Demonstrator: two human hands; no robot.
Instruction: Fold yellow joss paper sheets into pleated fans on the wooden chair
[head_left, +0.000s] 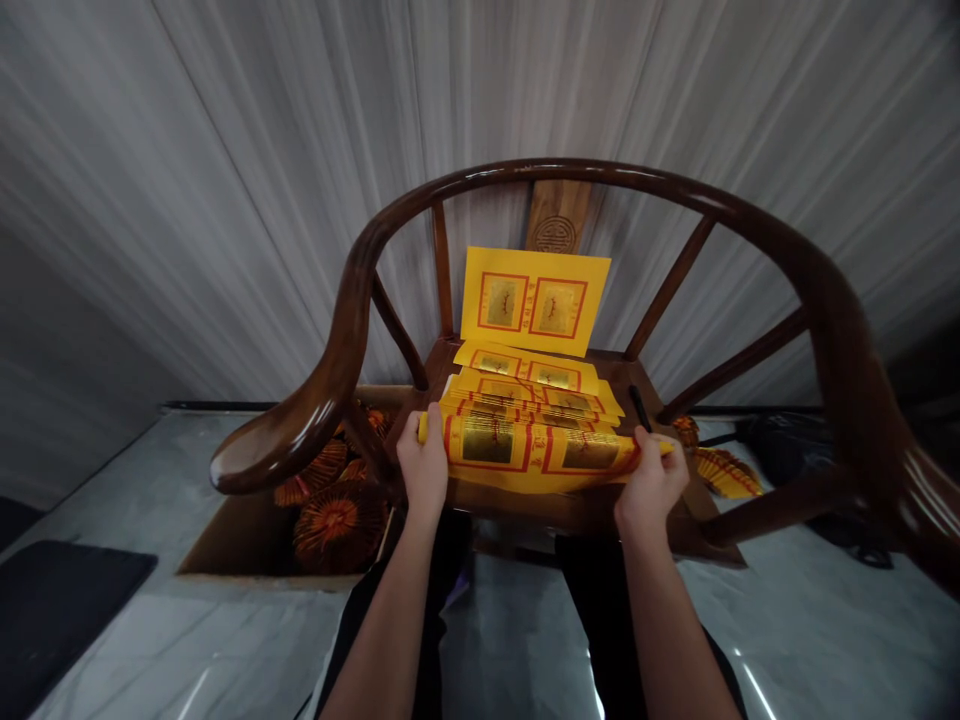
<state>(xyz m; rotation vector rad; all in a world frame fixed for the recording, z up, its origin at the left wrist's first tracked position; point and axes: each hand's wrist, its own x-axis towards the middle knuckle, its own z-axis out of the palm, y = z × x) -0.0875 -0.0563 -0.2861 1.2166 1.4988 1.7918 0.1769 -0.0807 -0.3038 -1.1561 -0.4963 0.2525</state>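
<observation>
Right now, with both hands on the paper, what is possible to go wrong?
The front sheet may crease or tear if the left hand and right hand pull unevenly at its two ends. The pen, lying close to the right hand, could be knocked. The upright sheet at the back of the seat might slide down.

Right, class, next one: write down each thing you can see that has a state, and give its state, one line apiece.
Front yellow sheet: gripped at both ends, print showing
Left hand: closed on the sheet
Right hand: closed on the sheet
Back yellow sheet: unfolded, print showing
Middle yellow sheets: overlapping
Cardboard box: open, holding orange bundles
Chair: upright
</observation>
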